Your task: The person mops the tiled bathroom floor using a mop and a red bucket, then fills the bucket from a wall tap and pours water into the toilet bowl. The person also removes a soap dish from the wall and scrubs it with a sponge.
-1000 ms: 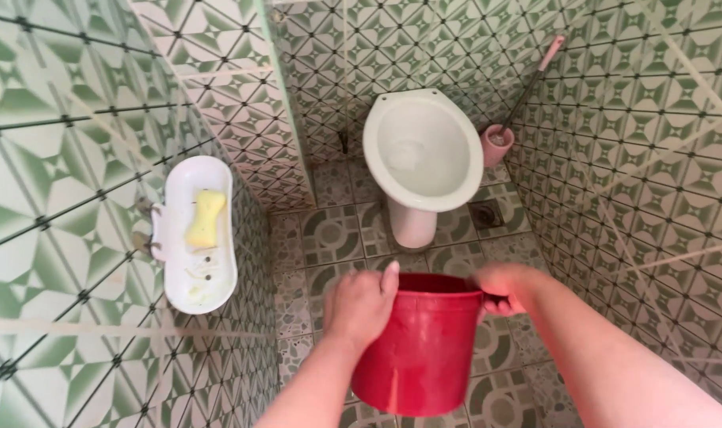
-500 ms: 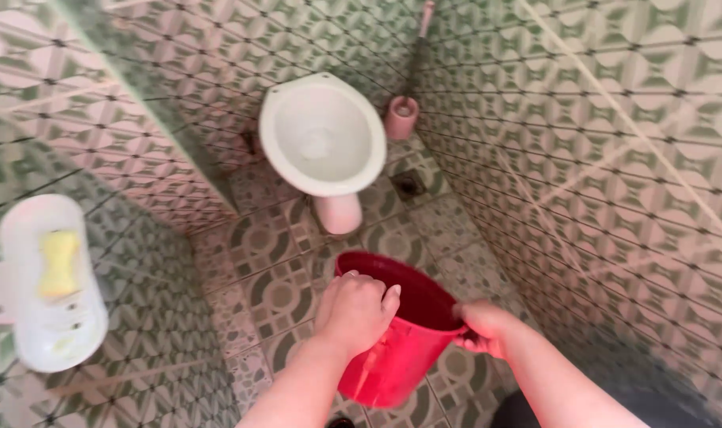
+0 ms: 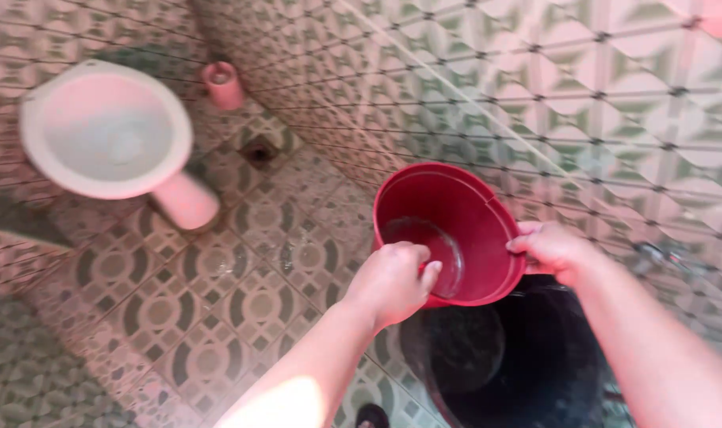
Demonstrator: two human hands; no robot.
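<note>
left hand [image 3: 393, 281] curled tight on near rim of round red plastic bucket [image 3: 464, 210], right hand [image 3: 553, 250] gripping its right rim, frame centre, over a big black tub [image 3: 527, 372]

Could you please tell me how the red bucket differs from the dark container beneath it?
The red bucket is bright red; the dark container is black. The red bucket is held up and tilted by the left hand and right hand; the dark container sits lower and untouched. The red bucket looks nearly empty; the dark container's contents cannot be told. Both are round and open-topped.
</note>
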